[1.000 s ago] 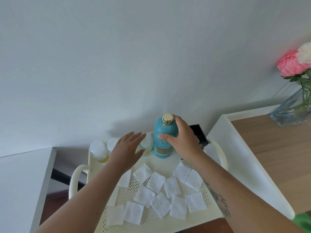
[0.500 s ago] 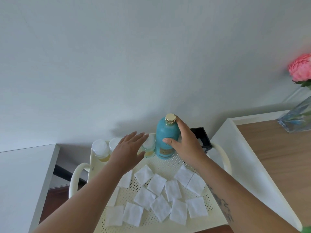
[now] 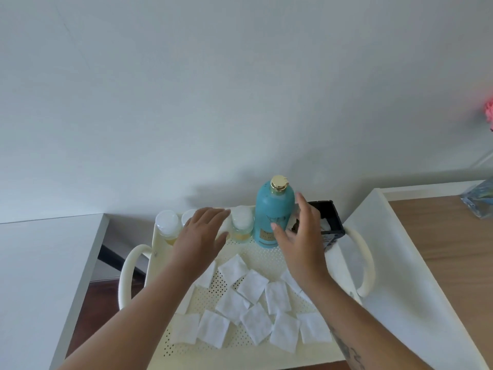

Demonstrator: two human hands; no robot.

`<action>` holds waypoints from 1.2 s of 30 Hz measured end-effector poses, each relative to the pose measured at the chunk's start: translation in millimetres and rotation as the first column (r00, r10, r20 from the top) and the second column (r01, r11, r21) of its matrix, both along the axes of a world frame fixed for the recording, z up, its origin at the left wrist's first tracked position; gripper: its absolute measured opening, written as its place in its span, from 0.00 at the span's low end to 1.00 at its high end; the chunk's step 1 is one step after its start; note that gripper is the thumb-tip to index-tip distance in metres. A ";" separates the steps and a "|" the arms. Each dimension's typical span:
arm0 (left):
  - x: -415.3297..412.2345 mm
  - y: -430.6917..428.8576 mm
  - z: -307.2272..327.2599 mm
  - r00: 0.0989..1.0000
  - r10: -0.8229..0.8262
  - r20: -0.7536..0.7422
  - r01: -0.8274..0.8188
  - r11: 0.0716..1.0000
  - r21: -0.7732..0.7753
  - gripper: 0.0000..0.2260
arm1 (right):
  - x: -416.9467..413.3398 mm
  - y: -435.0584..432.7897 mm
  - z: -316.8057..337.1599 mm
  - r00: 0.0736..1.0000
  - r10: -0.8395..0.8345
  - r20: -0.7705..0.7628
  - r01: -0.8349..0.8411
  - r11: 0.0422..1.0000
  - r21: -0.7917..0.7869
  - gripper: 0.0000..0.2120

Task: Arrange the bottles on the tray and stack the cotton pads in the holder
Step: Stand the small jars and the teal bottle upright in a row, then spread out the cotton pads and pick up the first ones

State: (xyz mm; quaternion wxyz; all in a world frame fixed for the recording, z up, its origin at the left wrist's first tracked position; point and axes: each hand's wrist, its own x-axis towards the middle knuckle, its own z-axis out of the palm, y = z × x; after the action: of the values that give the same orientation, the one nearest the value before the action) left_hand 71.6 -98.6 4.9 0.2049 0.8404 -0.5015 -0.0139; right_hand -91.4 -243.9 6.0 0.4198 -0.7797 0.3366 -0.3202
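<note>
A cream perforated tray (image 3: 266,255) with side handles carries a tall teal bottle (image 3: 273,217) with a gold cap at its back edge. Small clear bottles with white caps (image 3: 167,225) (image 3: 242,222) stand to its left. Several white square cotton pads (image 3: 252,285) lie scattered over the tray's front half. A black holder (image 3: 329,218) sits at the back right corner, partly hidden. My right hand (image 3: 301,244) hovers just right of the teal bottle, fingers apart, holding nothing. My left hand (image 3: 200,236) is spread flat above the small bottles, covering at least one.
A white table (image 3: 40,276) is at the left, with dark floor showing in the gap. A wooden-topped white desk (image 3: 440,249) lies at the right, holding a glass vase (image 3: 480,201) with a pink flower (image 3: 489,113). A plain wall rises behind the tray.
My right hand has let go of the teal bottle and pulled back a little to its right side. The bottle stays upright. My left hand remains over the small bottles.
</note>
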 end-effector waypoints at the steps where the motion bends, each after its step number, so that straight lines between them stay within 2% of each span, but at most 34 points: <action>1: -3.2 6.5 0.6 1.000 0.020 0.001 -0.020 0.999 -0.039 0.18 | -3.7 8.7 -5.7 0.998 -0.058 0.021 0.059 0.996 -0.071 0.27; 3: -9.1 19.7 -0.2 0.998 0.068 -0.003 -0.068 0.995 -0.070 0.14 | -8.0 24.1 -17.0 0.997 -0.079 -0.015 0.076 0.986 -0.148 0.15; 6: -16.0 37.7 -9.3 0.989 0.136 -0.056 -0.139 0.989 -0.055 0.10 | -6.0 38.6 -32.5 0.975 0.083 -0.208 -0.097 0.994 -0.055 0.07; 9: -18.1 51.6 -25.5 0.965 0.207 -0.159 -0.206 0.978 0.025 0.08 | 6.7 44.0 -42.5 0.908 0.186 -0.374 -0.212 0.977 -0.029 0.09; 12: -15.5 60.4 -45.7 0.937 0.274 -0.215 -0.246 0.958 0.147 0.12 | 20.8 45.4 -53.7 0.815 0.196 -0.546 -0.274 0.960 -0.065 0.11; 16: -8.9 59.8 -61.8 0.938 0.284 -0.199 -0.220 0.931 0.293 0.17 | 32.6 48.8 -67.3 0.708 0.161 -0.688 -0.309 0.946 -0.097 0.13; 19: -6.1 54.7 -69.7 0.933 0.318 -0.167 -0.249 0.908 0.337 0.19 | 40.7 51.6 -73.7 0.624 0.113 -0.773 -0.298 0.949 -0.101 0.18; 22: -5.4 49.8 -76.1 0.891 0.415 -0.183 -0.329 0.870 0.368 0.19 | 45.4 52.3 -79.5 0.598 0.084 -0.797 -0.276 0.955 -0.107 0.18; 30: -0.1 41.2 -85.4 0.744 0.530 -0.407 -0.378 0.836 0.399 0.21 | 50.7 53.3 -83.1 0.659 0.135 -0.740 -0.252 0.966 -0.049 0.01; 33: 4.3 37.4 -83.6 0.753 0.507 -0.420 -0.357 0.850 0.387 0.18 | 50.1 53.1 -83.2 0.674 0.144 -0.725 -0.254 0.966 -0.045 0.06; 36: 5.7 37.1 -80.6 0.759 0.493 -0.425 -0.366 0.863 0.347 0.12 | 51.4 51.6 -84.2 0.592 0.159 -0.790 -0.299 0.954 -0.032 0.14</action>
State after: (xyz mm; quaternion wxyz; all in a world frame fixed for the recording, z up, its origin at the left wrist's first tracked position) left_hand 77.3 -61.6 -75.7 0.2206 0.9189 -0.2175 -0.2444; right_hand -40.0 -192.3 -78.2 0.2055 -0.9087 0.3545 0.0797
